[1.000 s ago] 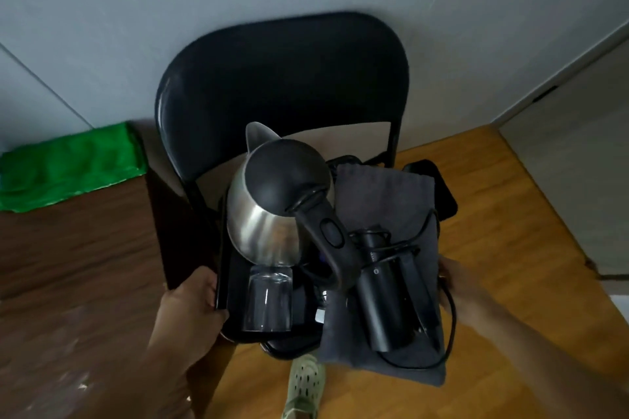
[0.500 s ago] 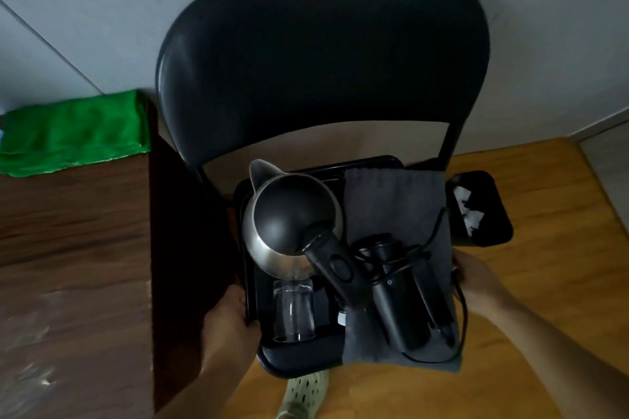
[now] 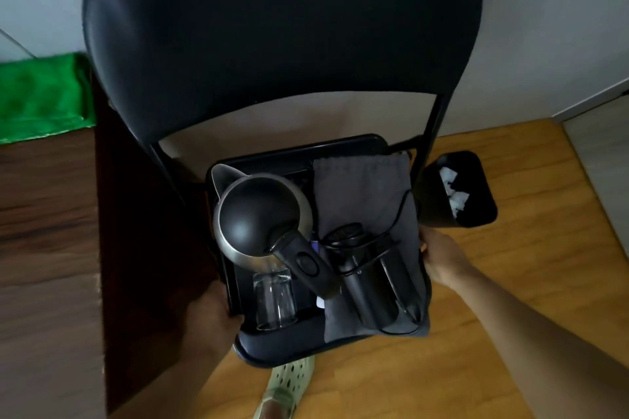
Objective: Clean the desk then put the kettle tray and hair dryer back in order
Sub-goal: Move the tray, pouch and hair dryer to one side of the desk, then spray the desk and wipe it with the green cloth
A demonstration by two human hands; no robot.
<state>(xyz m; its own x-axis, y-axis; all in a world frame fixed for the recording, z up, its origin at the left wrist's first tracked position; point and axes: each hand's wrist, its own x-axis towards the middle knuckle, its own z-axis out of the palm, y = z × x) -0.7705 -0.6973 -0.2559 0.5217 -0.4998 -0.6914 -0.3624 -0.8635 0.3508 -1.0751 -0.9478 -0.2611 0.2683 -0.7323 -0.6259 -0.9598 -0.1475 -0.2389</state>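
A black tray [image 3: 235,286] rests on the seat of a black chair [image 3: 282,31]. On it stand a steel kettle [image 3: 260,218] with a black lid and handle, and an upturned glass [image 3: 274,299] at its near side. A black hair dryer [image 3: 369,279] with its cord lies on a grey cloth bag [image 3: 360,187] on the tray's right half. My left hand [image 3: 209,315] grips the tray's left edge. My right hand [image 3: 440,255] holds the right edge, its fingers hidden under the bag.
A brown wooden desk [image 3: 44,235] lies to the left, with a green cloth [image 3: 42,97] at its far end. A black waste bin [image 3: 457,189] with white paper stands on the wood floor, right of the chair. My sandalled foot [image 3: 289,381] is below the seat.
The tray with the kettle and the dryer has gone down onto the chair seat. My head has come closer and looks more steeply down. Both hands keep their hold on the tray edges.
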